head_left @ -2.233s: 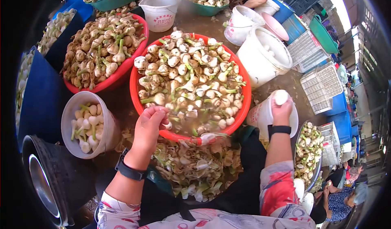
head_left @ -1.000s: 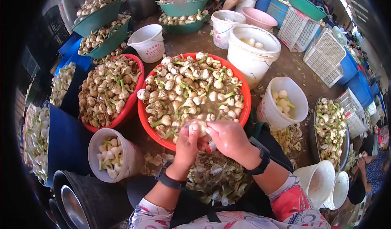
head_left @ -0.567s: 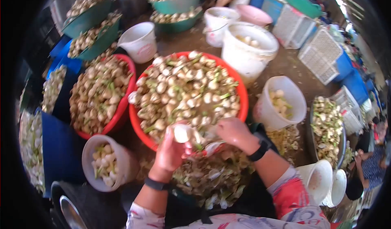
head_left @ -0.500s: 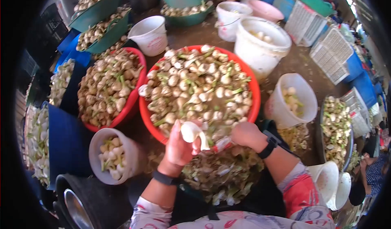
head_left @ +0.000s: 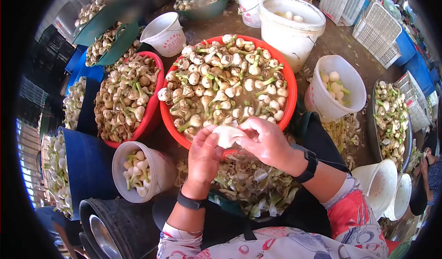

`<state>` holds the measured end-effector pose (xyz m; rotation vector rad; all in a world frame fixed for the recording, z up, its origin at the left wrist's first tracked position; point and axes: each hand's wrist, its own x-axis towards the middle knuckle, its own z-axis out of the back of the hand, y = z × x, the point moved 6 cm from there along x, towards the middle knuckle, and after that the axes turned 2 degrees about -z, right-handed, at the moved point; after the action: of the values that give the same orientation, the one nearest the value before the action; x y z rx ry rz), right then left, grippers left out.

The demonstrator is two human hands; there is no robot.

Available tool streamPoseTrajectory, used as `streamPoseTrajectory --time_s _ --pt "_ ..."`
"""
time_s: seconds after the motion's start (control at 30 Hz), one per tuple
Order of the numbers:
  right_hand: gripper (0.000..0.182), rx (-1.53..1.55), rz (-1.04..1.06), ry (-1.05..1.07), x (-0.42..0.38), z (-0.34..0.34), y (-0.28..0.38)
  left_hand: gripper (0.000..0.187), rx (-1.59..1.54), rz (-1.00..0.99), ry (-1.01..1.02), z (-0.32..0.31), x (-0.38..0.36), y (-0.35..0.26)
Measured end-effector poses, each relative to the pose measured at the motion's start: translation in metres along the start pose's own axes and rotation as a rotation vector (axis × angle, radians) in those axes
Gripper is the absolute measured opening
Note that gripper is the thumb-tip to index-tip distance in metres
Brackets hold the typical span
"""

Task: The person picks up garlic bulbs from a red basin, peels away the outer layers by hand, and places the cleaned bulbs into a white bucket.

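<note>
A white garlic bulb (head_left: 226, 136) is held between my two hands at the near rim of the red tub. My left hand (head_left: 205, 155) pinches its left side with thumb and fingers. From the right, my right hand (head_left: 270, 144) has its thumb and forefinger closed on the bulb's other side, partly covering it. Unpeeled garlic with green stems (head_left: 221, 86) floats in murky water in the red tub (head_left: 292, 98) just beyond. Below my hands lies a heap of garlic skins and leaves (head_left: 260, 185).
A white bucket of peeled garlic (head_left: 165, 167) stands at left, another white bucket (head_left: 317, 93) at right. A second red tub (head_left: 154, 104) holds dry garlic. A blue barrel (head_left: 92, 167), large white bucket (head_left: 294, 33) and white crates (head_left: 377, 35) surround the area. A person (head_left: 433, 176) is at far right.
My right hand has moved up and left onto the garlic bulb, which only my left hand held before. The red-and-white item near my right hand no longer shows. The view has shifted slightly.
</note>
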<state>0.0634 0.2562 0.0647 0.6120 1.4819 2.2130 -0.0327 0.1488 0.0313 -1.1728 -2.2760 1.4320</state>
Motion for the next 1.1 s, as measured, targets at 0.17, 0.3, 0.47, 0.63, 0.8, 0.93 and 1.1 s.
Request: streamPoseTrajectory --time_s 0.17,0.3,0.47,0.63,0.8,0.93,1.1 --pt "0.017 -0.265 0.329 -0.069 -0.007 0.004 0.018 0.048 0.373 -0.048 0.192 -0.016 -0.008 0.014" --pt "0.012 -0.03 0.205 0.033 -0.002 0.008 0.011 0.048 0.086 0.023 0.209 -0.018 -0.009 0.011" --pt "0.008 -0.161 0.208 -0.035 0.003 0.006 0.011 0.051 0.163 0.103 0.246 -0.012 -0.004 0.016" --pt "0.016 0.79 -0.489 0.155 0.012 0.01 -0.035 0.056 0.241 0.292 0.554 -0.021 -0.014 0.001" --pt "0.018 0.623 -0.393 -0.09 0.018 0.026 -0.037 0.051 -0.131 0.188 0.492 -0.024 -0.003 0.002" --pt "0.028 -0.486 -0.053 0.391 0.006 0.004 -0.029 0.045 -0.118 0.1 0.306 -0.006 0.004 0.015" --pt "0.025 -0.216 0.16 0.17 -0.003 -0.004 0.001 0.046 -0.151 0.151 0.268 -0.011 -0.001 0.027"
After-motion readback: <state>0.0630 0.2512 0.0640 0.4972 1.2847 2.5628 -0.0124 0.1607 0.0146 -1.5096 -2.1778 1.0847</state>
